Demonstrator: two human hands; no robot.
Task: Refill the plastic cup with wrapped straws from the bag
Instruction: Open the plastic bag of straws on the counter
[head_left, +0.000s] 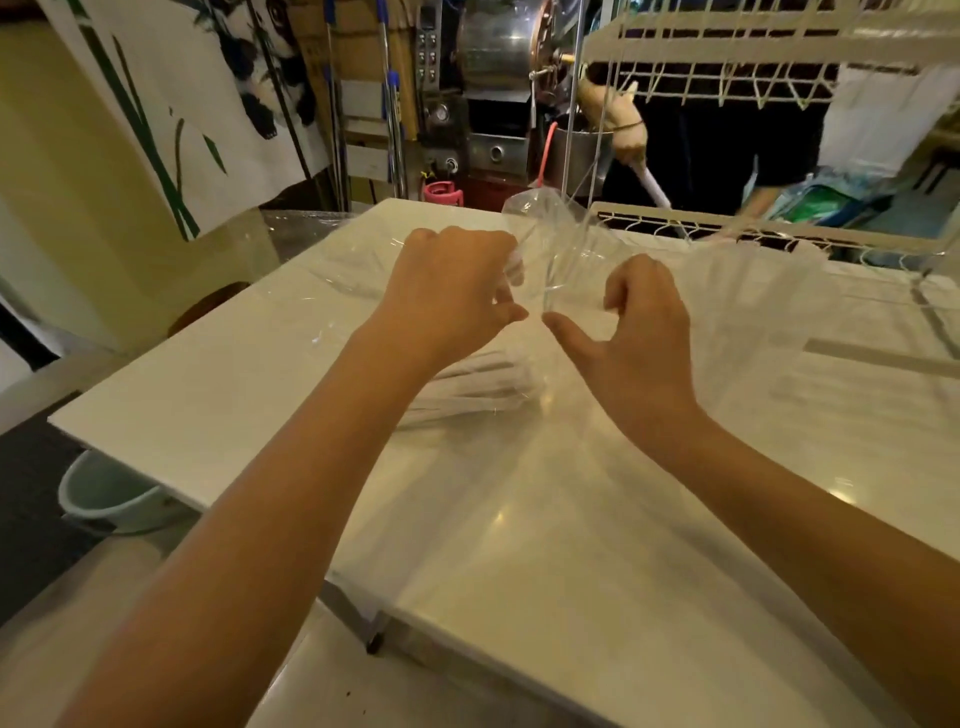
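A white table (519, 519) lies under the hands; beyond them a wire rack (727, 31), left a panda hanging (171, 104).

No writing can be read anywhere from here. The hanging cloth (171, 104) on the left carries only a painted panda and green bamboo stalks, with no letters or characters that show. The steel machine (467, 88) at the back has a column of small buttons and a round gauge, yet any marks on them are too small and blurred to make out. The green packet (810, 205) at the far right shows colour only, its print unreadable
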